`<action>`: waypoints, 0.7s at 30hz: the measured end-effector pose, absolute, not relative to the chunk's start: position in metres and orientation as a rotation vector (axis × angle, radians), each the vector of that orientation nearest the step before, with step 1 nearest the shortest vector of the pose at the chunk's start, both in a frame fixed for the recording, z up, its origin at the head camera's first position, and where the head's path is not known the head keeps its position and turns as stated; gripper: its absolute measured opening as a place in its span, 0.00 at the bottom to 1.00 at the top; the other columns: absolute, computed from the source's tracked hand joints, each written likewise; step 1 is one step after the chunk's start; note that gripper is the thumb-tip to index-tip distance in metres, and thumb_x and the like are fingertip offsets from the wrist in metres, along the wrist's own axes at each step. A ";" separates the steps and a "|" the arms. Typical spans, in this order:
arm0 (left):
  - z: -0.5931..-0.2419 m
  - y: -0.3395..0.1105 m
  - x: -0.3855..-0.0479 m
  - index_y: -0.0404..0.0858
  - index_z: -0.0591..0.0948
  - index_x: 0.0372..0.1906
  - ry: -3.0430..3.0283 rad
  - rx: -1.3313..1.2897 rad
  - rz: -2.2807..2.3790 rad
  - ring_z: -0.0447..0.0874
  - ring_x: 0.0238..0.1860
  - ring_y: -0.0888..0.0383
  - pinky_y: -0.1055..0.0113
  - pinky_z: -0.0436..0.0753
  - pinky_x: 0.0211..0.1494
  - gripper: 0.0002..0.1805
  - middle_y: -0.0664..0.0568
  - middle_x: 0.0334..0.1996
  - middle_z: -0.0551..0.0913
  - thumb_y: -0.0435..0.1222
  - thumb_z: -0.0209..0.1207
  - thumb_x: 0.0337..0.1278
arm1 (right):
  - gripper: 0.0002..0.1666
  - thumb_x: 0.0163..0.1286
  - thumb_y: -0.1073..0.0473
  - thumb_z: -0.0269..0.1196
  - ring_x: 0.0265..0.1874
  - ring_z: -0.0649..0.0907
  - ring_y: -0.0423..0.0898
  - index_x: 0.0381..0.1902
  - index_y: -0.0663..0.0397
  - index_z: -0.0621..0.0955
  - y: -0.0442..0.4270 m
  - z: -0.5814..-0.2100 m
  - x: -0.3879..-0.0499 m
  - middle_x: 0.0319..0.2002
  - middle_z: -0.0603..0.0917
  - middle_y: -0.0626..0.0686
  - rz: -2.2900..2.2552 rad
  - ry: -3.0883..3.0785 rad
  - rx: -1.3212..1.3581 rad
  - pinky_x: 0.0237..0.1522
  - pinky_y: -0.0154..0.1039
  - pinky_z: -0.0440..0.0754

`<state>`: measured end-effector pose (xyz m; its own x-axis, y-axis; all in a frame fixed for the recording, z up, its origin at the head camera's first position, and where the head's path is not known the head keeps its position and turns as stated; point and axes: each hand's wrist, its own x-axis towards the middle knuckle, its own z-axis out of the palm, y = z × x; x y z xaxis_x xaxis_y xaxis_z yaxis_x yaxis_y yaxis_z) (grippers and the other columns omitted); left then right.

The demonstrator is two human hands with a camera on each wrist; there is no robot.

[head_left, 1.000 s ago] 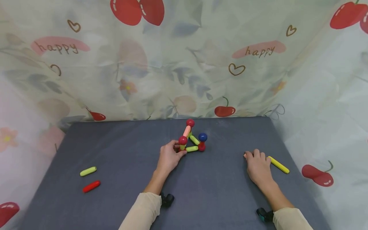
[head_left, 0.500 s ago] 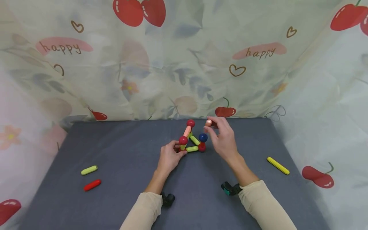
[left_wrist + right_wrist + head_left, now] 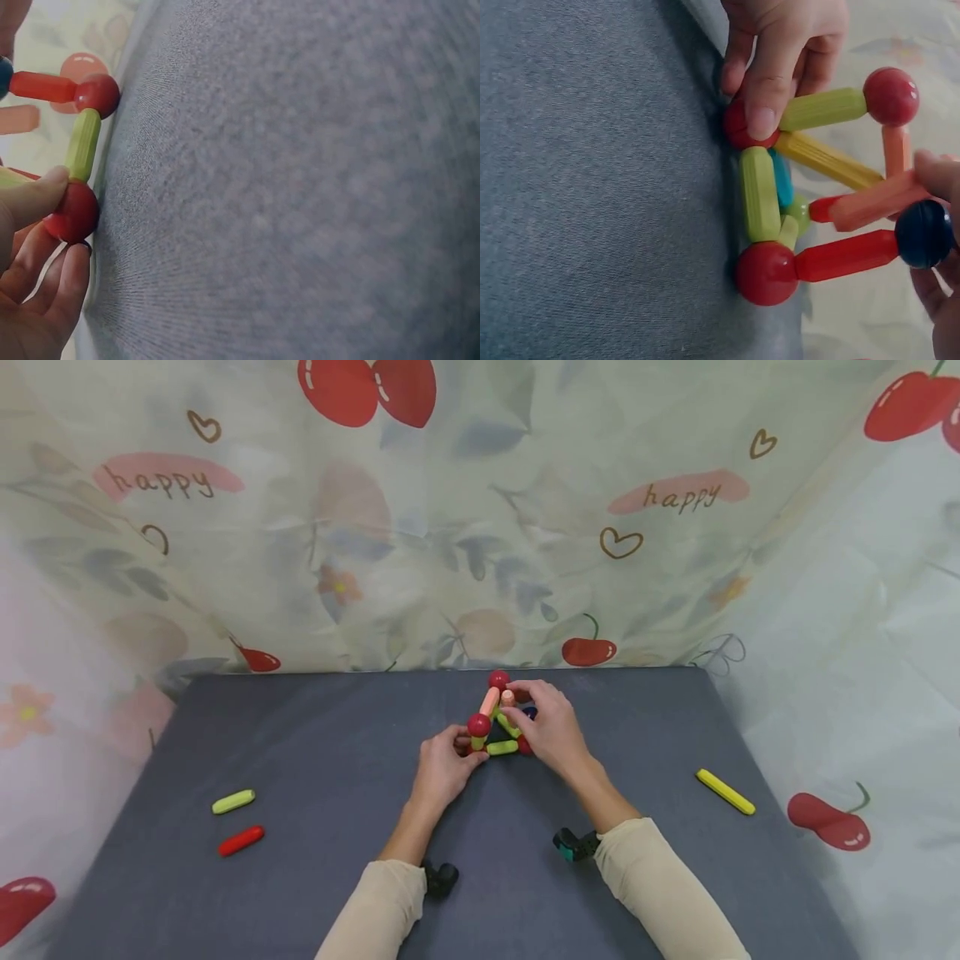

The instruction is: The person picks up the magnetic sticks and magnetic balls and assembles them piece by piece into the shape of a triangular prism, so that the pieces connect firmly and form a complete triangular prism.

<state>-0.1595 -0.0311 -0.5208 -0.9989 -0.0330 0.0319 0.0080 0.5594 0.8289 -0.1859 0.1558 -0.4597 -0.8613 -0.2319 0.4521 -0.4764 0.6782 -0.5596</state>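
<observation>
A small frame of magnetic sticks and balls stands on the grey cloth. My left hand [image 3: 444,764] pinches its near lower red ball [image 3: 73,214] between thumb and fingers. A lime-green stick [image 3: 760,193] links that ball to another red ball [image 3: 767,273], from which a red stick [image 3: 846,256] rises to a dark blue ball [image 3: 924,234]. My right hand [image 3: 553,727] pinches a pink magnetic stick [image 3: 881,201] over the frame's middle. Beside it, a second pink stick [image 3: 489,702] joins two upper red balls. Fingers partly hide the blue ball in the head view.
On the left of the grey table [image 3: 337,827] lie a lime-green stick [image 3: 233,802] and a red stick [image 3: 242,841]. A yellow stick [image 3: 725,792] lies at the right. A patterned curtain [image 3: 450,527] hangs behind and at both sides.
My right hand has picked up the pink stick at the right and carried it left to the frame. The left hand stays on the red ball.
</observation>
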 end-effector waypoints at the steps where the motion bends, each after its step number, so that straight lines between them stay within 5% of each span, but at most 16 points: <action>1: -0.521 -0.031 -0.160 0.41 0.85 0.50 -2.740 0.021 -1.452 0.91 0.41 0.53 0.55 0.88 0.49 0.19 0.48 0.41 0.91 0.40 0.76 0.53 | 0.22 0.62 0.58 0.75 0.44 0.83 0.50 0.54 0.54 0.83 0.157 -0.460 -0.186 0.44 0.88 0.54 0.972 -2.575 0.561 0.50 0.50 0.82; 6: -0.522 -0.030 -0.163 0.42 0.86 0.50 -2.740 0.022 -1.437 0.91 0.41 0.54 0.56 0.88 0.48 0.19 0.48 0.41 0.91 0.40 0.76 0.53 | 0.17 0.60 0.54 0.76 0.39 0.79 0.50 0.46 0.50 0.86 0.160 -0.464 -0.186 0.41 0.88 0.52 0.807 -2.667 0.653 0.46 0.48 0.77; 12: -0.524 -0.030 -0.164 0.41 0.86 0.50 -2.725 0.019 -1.430 0.91 0.40 0.54 0.56 0.88 0.47 0.20 0.48 0.41 0.91 0.40 0.76 0.53 | 0.17 0.57 0.49 0.78 0.46 0.77 0.53 0.42 0.48 0.88 0.158 -0.473 -0.183 0.46 0.84 0.51 0.576 -2.656 0.733 0.46 0.52 0.75; 21: -0.524 -0.029 -0.162 0.41 0.86 0.50 -2.731 0.033 -1.423 0.91 0.40 0.54 0.56 0.88 0.47 0.20 0.48 0.40 0.91 0.40 0.76 0.52 | 0.15 0.58 0.53 0.77 0.49 0.74 0.55 0.42 0.49 0.88 0.154 -0.475 -0.183 0.51 0.82 0.54 0.603 -2.545 0.738 0.51 0.54 0.71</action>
<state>-0.1619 -0.0288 -0.5236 -0.9978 -0.0479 0.0451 0.0095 0.5731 0.8194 -0.1832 0.1544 -0.4753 -0.7705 -0.3950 0.5002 -0.5773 0.7651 -0.2852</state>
